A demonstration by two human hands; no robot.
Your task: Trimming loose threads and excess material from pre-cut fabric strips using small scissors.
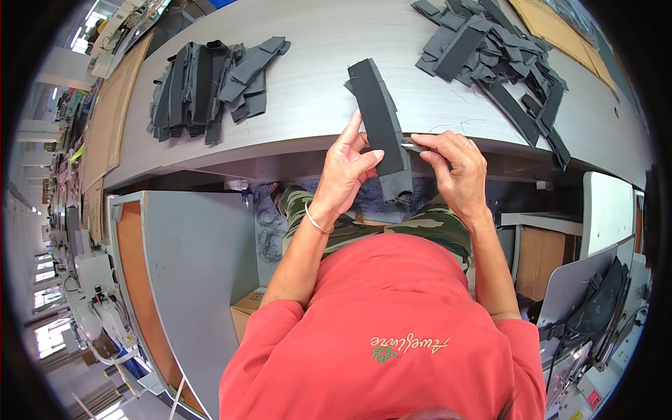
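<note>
My left hand [348,164] grips a dark grey fabric strip [380,115] near its lower half, with the thumb on top and a finger stretched along its left edge. The strip has a black face and a lighter grey layer showing along its right side and bottom. My right hand [453,159] is closed around a small pointed metal tool [413,146], whose tip meets the strip's right edge. Most of that tool is hidden inside the fingers, so its exact kind does not show.
On the pale table [308,91], a bundle of similar strips [199,91] lies at left and a looser heap [490,52] at far right, some ends overhanging the front edge. Loose threads lie near the right hand. A grey cabinet [189,273] stands at left below the table.
</note>
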